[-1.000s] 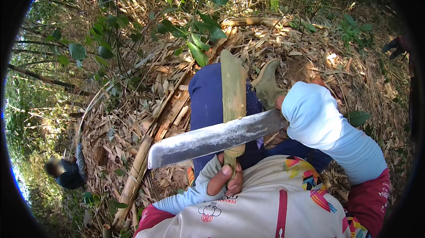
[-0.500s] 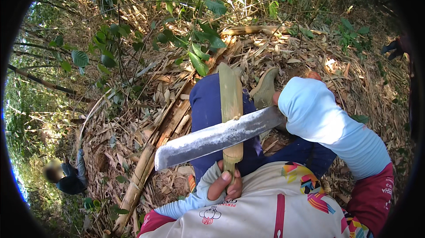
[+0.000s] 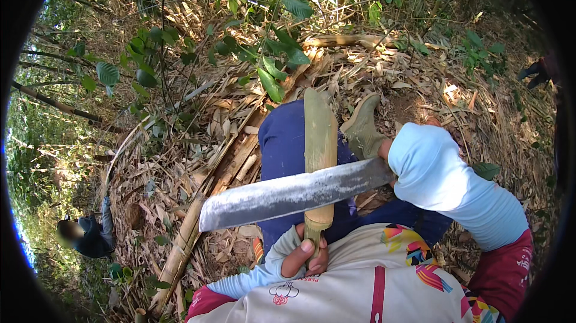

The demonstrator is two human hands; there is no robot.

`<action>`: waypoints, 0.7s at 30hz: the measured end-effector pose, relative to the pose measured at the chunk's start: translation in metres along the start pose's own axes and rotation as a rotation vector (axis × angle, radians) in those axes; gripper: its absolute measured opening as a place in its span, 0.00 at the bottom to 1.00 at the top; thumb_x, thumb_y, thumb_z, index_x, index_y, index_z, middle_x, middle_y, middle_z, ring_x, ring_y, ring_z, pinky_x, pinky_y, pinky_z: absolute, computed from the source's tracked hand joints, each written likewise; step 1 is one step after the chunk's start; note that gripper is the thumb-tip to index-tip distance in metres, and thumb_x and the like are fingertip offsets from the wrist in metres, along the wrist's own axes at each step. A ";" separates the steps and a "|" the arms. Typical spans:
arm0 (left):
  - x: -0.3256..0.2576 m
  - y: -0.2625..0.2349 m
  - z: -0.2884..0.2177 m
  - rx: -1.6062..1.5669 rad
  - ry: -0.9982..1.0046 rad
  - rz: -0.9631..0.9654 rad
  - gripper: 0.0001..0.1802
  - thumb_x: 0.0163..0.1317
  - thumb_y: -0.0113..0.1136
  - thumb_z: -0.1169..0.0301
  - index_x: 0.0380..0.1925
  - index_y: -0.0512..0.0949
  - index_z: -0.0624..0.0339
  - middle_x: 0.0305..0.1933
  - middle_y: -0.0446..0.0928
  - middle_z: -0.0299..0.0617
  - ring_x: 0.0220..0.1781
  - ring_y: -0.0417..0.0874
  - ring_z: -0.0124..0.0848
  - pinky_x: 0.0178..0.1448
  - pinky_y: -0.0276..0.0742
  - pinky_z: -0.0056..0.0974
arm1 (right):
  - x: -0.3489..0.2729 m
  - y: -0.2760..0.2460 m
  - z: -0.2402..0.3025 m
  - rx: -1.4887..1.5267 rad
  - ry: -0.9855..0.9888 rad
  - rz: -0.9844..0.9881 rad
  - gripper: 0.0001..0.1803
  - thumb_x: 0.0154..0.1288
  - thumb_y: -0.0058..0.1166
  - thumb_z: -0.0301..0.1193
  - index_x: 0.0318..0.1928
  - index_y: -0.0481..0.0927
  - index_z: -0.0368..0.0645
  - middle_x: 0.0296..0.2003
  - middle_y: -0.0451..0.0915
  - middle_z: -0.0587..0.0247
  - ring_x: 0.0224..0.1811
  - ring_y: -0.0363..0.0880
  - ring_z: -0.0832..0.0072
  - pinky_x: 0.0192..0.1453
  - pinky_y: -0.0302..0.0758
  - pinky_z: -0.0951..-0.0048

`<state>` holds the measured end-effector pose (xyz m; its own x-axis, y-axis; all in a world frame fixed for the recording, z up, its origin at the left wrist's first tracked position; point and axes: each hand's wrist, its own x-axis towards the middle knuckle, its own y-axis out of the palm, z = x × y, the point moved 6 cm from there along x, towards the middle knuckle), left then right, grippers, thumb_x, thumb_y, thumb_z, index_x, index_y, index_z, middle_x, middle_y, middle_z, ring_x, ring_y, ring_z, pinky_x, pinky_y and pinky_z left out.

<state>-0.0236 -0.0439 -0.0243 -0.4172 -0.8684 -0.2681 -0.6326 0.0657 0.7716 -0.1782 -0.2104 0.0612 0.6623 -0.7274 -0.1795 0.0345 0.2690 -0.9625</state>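
My left hand grips the near end of a short split length of green bamboo, which points away from me along my leg in blue trousers. A long broad machete blade lies crosswise over the bamboo close to my left hand, its tip pointing left. My right hand is mostly hidden behind my pale blue sleeve and holds the machete's handle end, which I cannot see.
Dry bamboo husks and leaves cover the sloping ground. A thick fallen bamboo culm lies to the left of my leg. My green boot rests ahead. Leafy saplings stand beyond. Another person crouches at lower left.
The machete blade has tilted, its handle end dropping toward the bamboo, while its tip stays up at the left. My left hand keeps its hold on the piece.
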 end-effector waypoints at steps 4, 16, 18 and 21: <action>0.004 0.003 -0.002 0.046 0.030 0.004 0.13 0.72 0.43 0.61 0.43 0.65 0.59 0.20 0.64 0.37 0.17 0.62 0.23 0.22 0.59 0.30 | -0.005 -0.003 0.009 0.017 -0.051 -0.013 0.10 0.50 0.51 0.28 0.35 0.80 0.48 0.25 0.78 0.58 0.32 0.80 0.56 0.41 0.73 0.50; 0.001 0.001 -0.001 -0.028 0.006 0.004 0.13 0.72 0.43 0.64 0.45 0.65 0.62 0.21 0.64 0.37 0.19 0.62 0.23 0.25 0.62 0.30 | 0.011 -0.009 -0.012 0.016 -0.020 -0.147 0.16 0.38 0.61 0.31 0.33 0.78 0.46 0.25 0.75 0.55 0.32 0.77 0.55 0.43 0.72 0.57; 0.001 0.001 -0.001 -0.030 0.004 0.003 0.12 0.72 0.43 0.64 0.45 0.65 0.62 0.21 0.64 0.37 0.19 0.61 0.23 0.25 0.62 0.30 | 0.013 -0.009 -0.015 0.011 -0.024 -0.157 0.17 0.38 0.62 0.31 0.35 0.79 0.46 0.26 0.75 0.55 0.33 0.77 0.55 0.44 0.72 0.57; 0.002 0.002 -0.002 -0.026 -0.004 -0.001 0.12 0.72 0.43 0.64 0.44 0.65 0.62 0.21 0.64 0.37 0.19 0.61 0.23 0.25 0.62 0.29 | 0.016 -0.009 -0.019 0.000 -0.005 -0.133 0.15 0.41 0.61 0.32 0.36 0.79 0.48 0.26 0.76 0.57 0.34 0.78 0.56 0.44 0.72 0.58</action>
<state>-0.0244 -0.0461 -0.0222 -0.4193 -0.8665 -0.2708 -0.6158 0.0522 0.7862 -0.1824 -0.2366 0.0635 0.6557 -0.7534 -0.0494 0.1225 0.1706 -0.9777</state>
